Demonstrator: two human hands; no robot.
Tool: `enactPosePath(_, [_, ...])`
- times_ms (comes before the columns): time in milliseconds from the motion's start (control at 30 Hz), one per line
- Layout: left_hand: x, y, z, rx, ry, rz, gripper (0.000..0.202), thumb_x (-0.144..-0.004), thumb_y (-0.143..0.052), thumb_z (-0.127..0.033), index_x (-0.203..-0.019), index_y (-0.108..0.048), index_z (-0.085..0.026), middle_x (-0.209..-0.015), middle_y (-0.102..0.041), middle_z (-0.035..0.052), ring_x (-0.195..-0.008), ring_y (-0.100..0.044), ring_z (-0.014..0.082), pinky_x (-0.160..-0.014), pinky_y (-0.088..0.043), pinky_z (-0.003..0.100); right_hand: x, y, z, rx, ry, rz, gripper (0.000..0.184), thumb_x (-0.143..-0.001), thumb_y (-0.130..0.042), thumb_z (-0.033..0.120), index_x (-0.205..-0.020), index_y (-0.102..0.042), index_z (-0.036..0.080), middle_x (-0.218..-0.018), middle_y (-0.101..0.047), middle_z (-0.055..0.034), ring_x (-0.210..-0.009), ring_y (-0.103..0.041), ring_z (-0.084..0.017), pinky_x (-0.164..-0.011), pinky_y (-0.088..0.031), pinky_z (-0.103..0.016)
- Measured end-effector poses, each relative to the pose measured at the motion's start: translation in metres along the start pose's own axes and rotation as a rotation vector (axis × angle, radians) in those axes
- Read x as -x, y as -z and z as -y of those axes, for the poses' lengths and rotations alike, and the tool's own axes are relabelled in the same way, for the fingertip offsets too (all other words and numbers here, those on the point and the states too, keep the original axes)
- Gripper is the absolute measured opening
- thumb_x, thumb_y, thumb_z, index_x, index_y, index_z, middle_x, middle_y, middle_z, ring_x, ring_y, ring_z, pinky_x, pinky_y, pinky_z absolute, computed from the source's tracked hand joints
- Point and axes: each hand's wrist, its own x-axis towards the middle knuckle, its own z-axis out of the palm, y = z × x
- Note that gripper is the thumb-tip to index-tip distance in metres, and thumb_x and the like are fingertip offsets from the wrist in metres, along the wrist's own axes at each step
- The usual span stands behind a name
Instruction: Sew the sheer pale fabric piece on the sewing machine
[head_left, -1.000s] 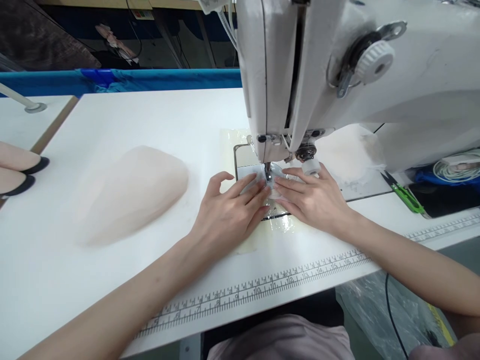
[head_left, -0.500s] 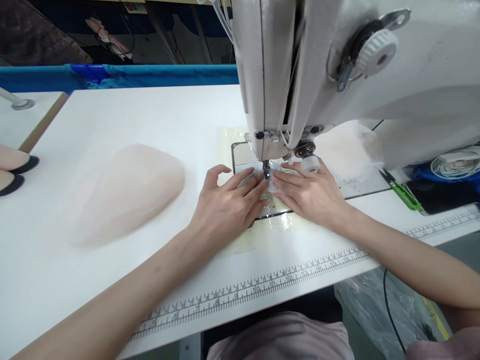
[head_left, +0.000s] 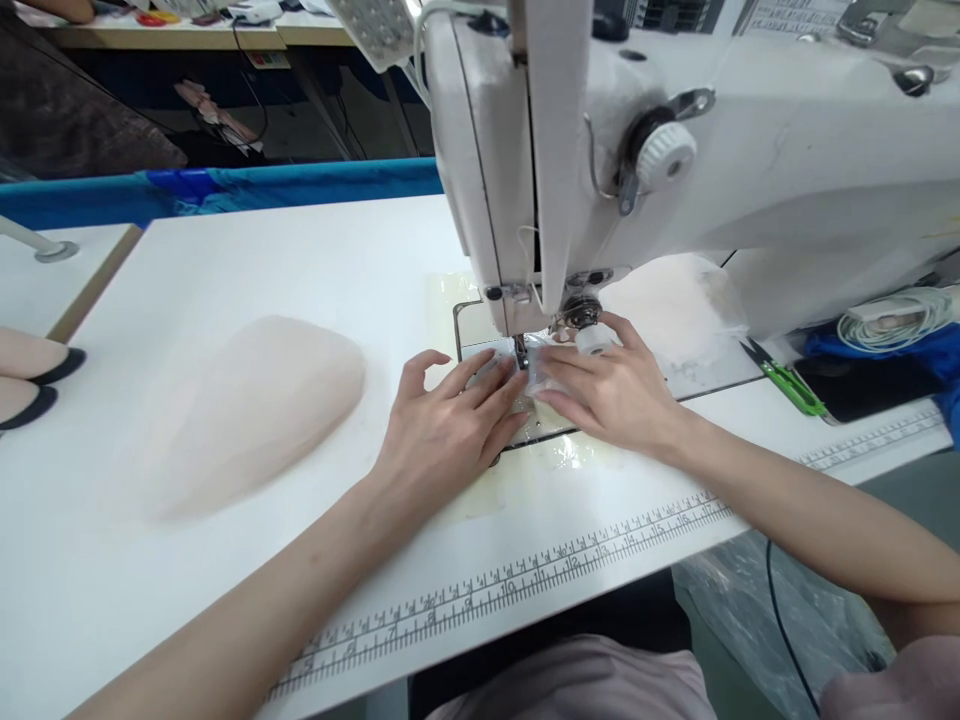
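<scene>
My left hand [head_left: 454, 420] lies flat with fingers stretched toward the presser foot [head_left: 521, 350] of a white sewing machine [head_left: 510, 170]. On the other side of the foot, my right hand [head_left: 619, 390] rests with its fingers spread. Under the fingertips of both hands is a small piece of thin, see-through material [head_left: 541, 372], largely covered by them. A pale, sheer fabric piece [head_left: 277, 400] lies on the white table to the left. More pale fabric [head_left: 675, 310] sits behind my right hand, beneath the machine arm.
Green-handled thread snips [head_left: 795, 388] and a dark phone-like slab [head_left: 870, 385] lie at the right, near a coiled white cable [head_left: 896, 318]. A printed ruler [head_left: 465, 600] runs along the front table edge. Black-edged pale pieces [head_left: 34, 375] are at the far left.
The view has tilted up and shifted slightly, showing more of the machine's top. Both hands keep about the same place beside the presser foot.
</scene>
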Motion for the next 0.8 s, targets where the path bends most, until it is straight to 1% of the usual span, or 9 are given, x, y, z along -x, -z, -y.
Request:
enactPosePath(133, [0.000, 0.005, 0.008, -0.074, -0.021, 0.020, 0.026, -0.098, -0.049, -0.034, -0.118, -0.061, -0.023, -0.119, -0.070, 0.0035, -0.117, -0.061, 0.0240, -0.093, -0.038, 0.047, -0.003, 0.004, -0.003, 0.032, -0.053, 0.033, 0.028, -0.098, -0.045, 0.028, -0.103, -0.071, 0.018, -0.112, -0.072, -0.0051, -0.104, -0.062, -0.021, -0.109, -0.032, -0.046])
enactPosePath(233, [0.003, 0.017, 0.019, -0.234, 0.068, 0.020, 0.025, -0.098, -0.049, -0.037, -0.105, -0.066, -0.021, -0.106, -0.074, 0.0057, -0.107, -0.064, 0.0281, -0.089, -0.039, 0.050, -0.003, 0.012, -0.003, 0.010, -0.035, -0.024, 0.035, -0.097, -0.045, 0.035, -0.082, -0.073, 0.020, -0.077, -0.073, -0.0016, -0.084, -0.064, -0.019, -0.111, -0.032, -0.045])
enactPosePath(300, [0.004, 0.024, 0.020, -0.304, 0.140, -0.021, 0.022, -0.096, -0.051, -0.035, -0.103, -0.066, -0.021, -0.098, -0.075, 0.0060, -0.094, -0.067, 0.0288, -0.084, -0.040, 0.050, -0.001, 0.016, -0.005, 0.020, -0.027, -0.066, 0.031, -0.094, -0.048, 0.029, -0.077, -0.072, 0.020, -0.067, -0.069, -0.0009, -0.078, -0.062, -0.019, -0.109, -0.033, -0.045])
enactPosePath(400, [0.005, 0.027, 0.011, -0.168, 0.063, -0.049, 0.026, -0.096, -0.051, -0.034, -0.115, -0.063, -0.022, -0.105, -0.074, 0.0037, -0.088, -0.066, 0.0246, -0.076, -0.042, 0.045, 0.001, 0.016, -0.008, 0.101, 0.003, -0.001, 0.027, -0.084, -0.049, 0.007, -0.094, -0.073, 0.017, -0.092, -0.072, -0.0060, -0.095, -0.061, -0.023, -0.108, -0.035, -0.046])
enactPosePath(467, [0.004, 0.024, 0.004, -0.042, -0.014, 0.025, 0.031, -0.097, -0.047, -0.040, -0.118, -0.062, -0.021, -0.114, -0.072, 0.0034, -0.089, -0.065, 0.0240, -0.074, -0.043, 0.043, 0.002, 0.016, -0.008, 0.127, 0.030, 0.060, 0.034, -0.081, -0.048, 0.000, -0.101, -0.072, 0.015, -0.106, -0.070, -0.0089, -0.106, -0.058, -0.025, -0.109, -0.035, -0.047])
enactPosePath(567, [0.003, 0.022, 0.005, -0.087, 0.133, 0.117, 0.032, -0.098, -0.044, -0.040, -0.113, -0.065, -0.022, -0.119, -0.069, 0.0062, -0.097, -0.064, 0.0298, -0.079, -0.042, 0.050, 0.004, 0.015, -0.002, 0.071, 0.098, 0.068, 0.035, -0.083, -0.046, -0.002, -0.098, -0.072, 0.015, -0.110, -0.070, -0.0083, -0.106, -0.059, -0.023, -0.107, -0.039, -0.047])
enactPosePath(633, [0.002, 0.023, 0.010, -0.152, 0.252, 0.075, 0.026, -0.098, -0.046, -0.031, -0.111, -0.066, -0.021, -0.118, -0.069, 0.0084, -0.105, -0.063, 0.0326, -0.084, -0.041, 0.053, 0.006, 0.015, 0.004, 0.021, 0.151, 0.038, 0.035, -0.084, -0.044, -0.003, -0.098, -0.072, 0.014, -0.112, -0.071, -0.0066, -0.105, -0.061, -0.022, -0.104, -0.042, -0.045])
enactPosePath(667, [0.001, 0.024, 0.011, -0.141, 0.259, 0.037, 0.024, -0.097, -0.047, -0.026, -0.112, -0.066, -0.020, -0.117, -0.070, 0.0088, -0.108, -0.063, 0.0317, -0.088, -0.041, 0.053, 0.006, 0.014, 0.007, 0.005, 0.169, 0.024, 0.035, -0.086, -0.043, -0.002, -0.099, -0.071, 0.014, -0.113, -0.071, -0.0061, -0.106, -0.062, -0.021, -0.104, -0.043, -0.044])
enactPosePath(800, [-0.001, 0.020, 0.005, 0.146, 0.044, -0.010, 0.023, -0.096, -0.049, -0.021, -0.114, -0.063, -0.014, -0.114, -0.070, 0.0085, -0.108, -0.064, 0.0219, -0.094, -0.047, 0.040, 0.008, 0.012, 0.012, -0.001, 0.180, -0.009, 0.033, -0.092, -0.041, 0.003, -0.100, -0.071, 0.015, -0.113, -0.072, -0.0055, -0.113, -0.061, -0.020, -0.103, -0.044, -0.040])
